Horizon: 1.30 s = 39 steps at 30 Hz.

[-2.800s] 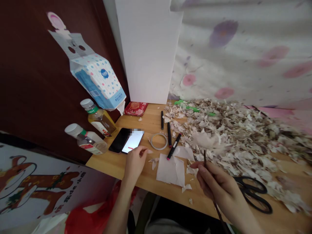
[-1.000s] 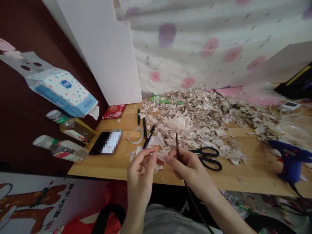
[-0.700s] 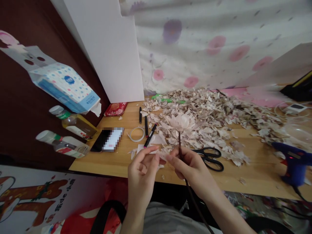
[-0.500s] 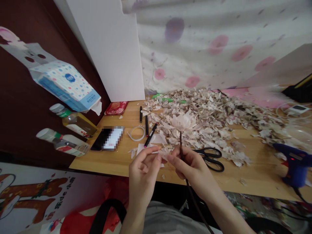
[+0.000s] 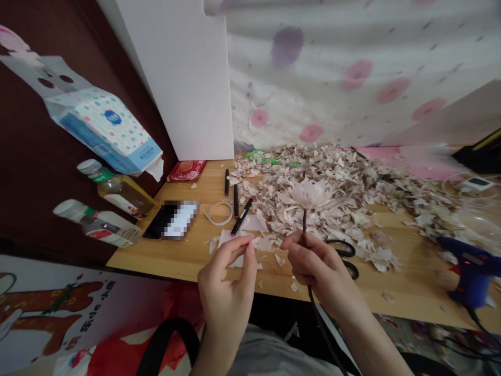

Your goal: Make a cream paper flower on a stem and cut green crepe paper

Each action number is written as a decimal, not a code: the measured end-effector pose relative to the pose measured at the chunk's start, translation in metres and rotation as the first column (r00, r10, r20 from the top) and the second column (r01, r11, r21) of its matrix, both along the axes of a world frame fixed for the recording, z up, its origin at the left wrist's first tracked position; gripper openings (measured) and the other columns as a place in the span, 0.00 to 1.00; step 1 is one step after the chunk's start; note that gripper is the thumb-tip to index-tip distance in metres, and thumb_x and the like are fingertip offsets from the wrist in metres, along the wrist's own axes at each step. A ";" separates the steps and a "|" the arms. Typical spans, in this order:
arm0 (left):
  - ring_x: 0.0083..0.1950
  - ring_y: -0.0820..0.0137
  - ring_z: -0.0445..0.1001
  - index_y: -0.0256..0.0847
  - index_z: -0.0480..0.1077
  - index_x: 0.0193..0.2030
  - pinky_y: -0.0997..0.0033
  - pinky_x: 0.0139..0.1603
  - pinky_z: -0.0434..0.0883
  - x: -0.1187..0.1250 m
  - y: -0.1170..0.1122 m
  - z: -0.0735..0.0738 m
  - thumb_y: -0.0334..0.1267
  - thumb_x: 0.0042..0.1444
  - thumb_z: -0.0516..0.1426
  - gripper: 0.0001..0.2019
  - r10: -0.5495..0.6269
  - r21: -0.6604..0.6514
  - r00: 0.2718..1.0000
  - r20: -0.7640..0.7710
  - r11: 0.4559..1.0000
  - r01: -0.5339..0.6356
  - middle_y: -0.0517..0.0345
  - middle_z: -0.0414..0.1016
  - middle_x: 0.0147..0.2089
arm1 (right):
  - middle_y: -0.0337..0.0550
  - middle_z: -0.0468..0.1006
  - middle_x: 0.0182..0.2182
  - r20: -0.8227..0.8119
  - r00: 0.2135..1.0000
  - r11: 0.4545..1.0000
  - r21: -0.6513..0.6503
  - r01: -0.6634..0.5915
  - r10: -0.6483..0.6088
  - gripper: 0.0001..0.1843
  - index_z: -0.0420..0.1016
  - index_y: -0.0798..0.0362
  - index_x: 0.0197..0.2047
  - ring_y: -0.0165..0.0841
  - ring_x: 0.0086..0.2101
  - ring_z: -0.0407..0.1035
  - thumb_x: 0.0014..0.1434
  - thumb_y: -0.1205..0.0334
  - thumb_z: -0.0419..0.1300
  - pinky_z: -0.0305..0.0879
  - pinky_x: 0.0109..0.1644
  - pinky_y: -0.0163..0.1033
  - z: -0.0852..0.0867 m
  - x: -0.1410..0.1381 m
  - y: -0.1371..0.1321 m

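My right hand (image 5: 319, 263) is closed round a thin dark brown stem (image 5: 305, 223), which runs down past my wrist toward my lap. At its top sits a white, layered artificial flower (image 5: 311, 194), upright in front of the heap of pale petals (image 5: 336, 172). Left of it, my left hand (image 5: 229, 282) pinches a small pale petal (image 5: 262, 244) between thumb and fingertips, over the table's front part. A gap separates the two hands. Black scissors (image 5: 346, 248) lie just behind my right hand, their blades hidden.
A blue glue gun (image 5: 472, 269) with a red light stands at the right. Several black markers (image 5: 241, 216), a coiled cable (image 5: 219, 213) and a phone (image 5: 170, 219) lie on the left. Two bottles (image 5: 121, 193) stand by the wall under a hanging tissue pack (image 5: 113, 130).
My hands have drawn apart. The right one has shifted right with the stem and flower, while the left has moved slightly left, still pinching the petal.
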<state>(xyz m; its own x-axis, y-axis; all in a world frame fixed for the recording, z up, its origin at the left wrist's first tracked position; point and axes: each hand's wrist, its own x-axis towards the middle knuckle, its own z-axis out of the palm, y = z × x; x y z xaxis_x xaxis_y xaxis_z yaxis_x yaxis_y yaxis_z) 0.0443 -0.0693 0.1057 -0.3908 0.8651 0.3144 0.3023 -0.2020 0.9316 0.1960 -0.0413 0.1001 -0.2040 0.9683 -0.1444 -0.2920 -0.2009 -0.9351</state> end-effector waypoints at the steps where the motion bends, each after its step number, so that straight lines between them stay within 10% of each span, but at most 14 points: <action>1: 0.41 0.70 0.83 0.46 0.78 0.42 0.75 0.44 0.78 0.001 -0.001 0.000 0.34 0.58 0.62 0.06 0.013 0.034 0.998 -0.067 0.999 -0.011 0.61 0.85 0.41 | 0.27 0.55 0.19 0.021 1.000 1.000 0.011 -0.012 0.012 0.15 0.72 0.53 0.34 0.23 0.19 0.43 0.58 0.49 0.66 0.40 0.20 0.31 0.001 -0.001 -0.001; 13: 0.45 0.67 0.82 0.47 0.76 0.45 0.68 0.51 0.75 0.002 -0.009 0.004 0.29 0.58 0.61 0.10 0.115 0.195 0.917 -0.381 0.980 -0.042 0.60 0.84 0.44 | 0.30 0.60 0.23 0.112 0.993 0.996 0.072 -0.048 0.039 0.14 0.74 0.52 0.39 0.25 0.20 0.49 0.57 0.51 0.67 0.44 0.21 0.33 0.005 -0.007 -0.003; 27: 0.38 0.67 0.82 0.42 0.71 0.43 0.71 0.41 0.75 0.004 0.005 0.005 0.41 0.56 0.64 0.11 -0.070 -0.169 0.948 0.312 0.977 0.128 0.57 0.83 0.35 | 0.29 0.59 0.19 0.103 0.993 0.996 0.072 -0.059 0.051 0.20 0.70 0.52 0.30 0.23 0.18 0.47 0.55 0.44 0.68 0.41 0.19 0.33 0.009 -0.018 -0.005; 39: 0.35 0.72 0.77 0.43 0.67 0.34 0.76 0.37 0.74 0.014 0.008 0.002 0.38 0.55 0.64 0.08 -0.006 -0.104 0.955 0.296 0.994 0.038 0.63 0.74 0.33 | 0.28 0.57 0.19 0.076 0.996 0.998 0.020 -0.058 0.057 0.21 0.70 0.52 0.31 0.22 0.17 0.45 0.55 0.43 0.68 0.39 0.18 0.32 0.003 -0.019 -0.004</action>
